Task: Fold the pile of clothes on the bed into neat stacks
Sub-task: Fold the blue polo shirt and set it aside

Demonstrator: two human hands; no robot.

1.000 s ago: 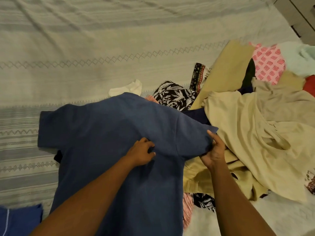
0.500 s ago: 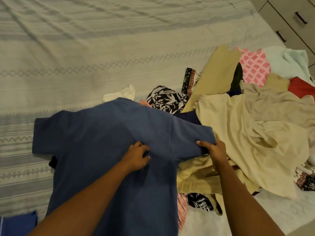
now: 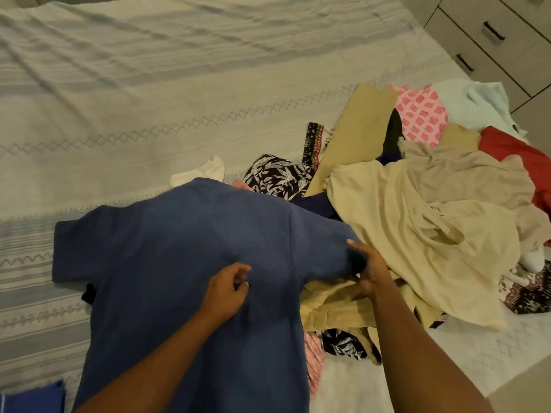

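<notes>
A blue T-shirt (image 3: 185,263) lies spread out at the near edge of the bed (image 3: 149,84), its collar end pointing toward the far side and both short sleeves out flat. The left hand (image 3: 226,290) rests on the middle of the shirt with its fingers (image 3: 243,268) curled toward the thumb; the tips are blurred, so I cannot tell whether they pinch any cloth. The right hand (image 3: 369,272) holds the hem of the shirt's right sleeve, thumb on top and the other fingers tucked beneath it. That sleeve lies over the edge of the unfolded pile, which crowds the right side of the bed. Touching the sleeve is a cream shirt (image 3: 417,234), crumpled and lying over a khaki garment (image 3: 337,305) below the right hand. Farther back are tan trousers (image 3: 357,123), a pink patterned cloth (image 3: 422,114), a pale mint cloth (image 3: 471,102) and a red garment (image 3: 512,153). A black-and-white leaf-print garment (image 3: 277,177) and a white sock (image 3: 202,172) sit just beyond the shirt's collar end. A pink striped cloth (image 3: 314,353) shows from under the shirt's right side. A dark blue cloth (image 3: 35,397) lies at the near edge, far left. Drawers (image 3: 492,34) stand past the bed's far right corner.
</notes>
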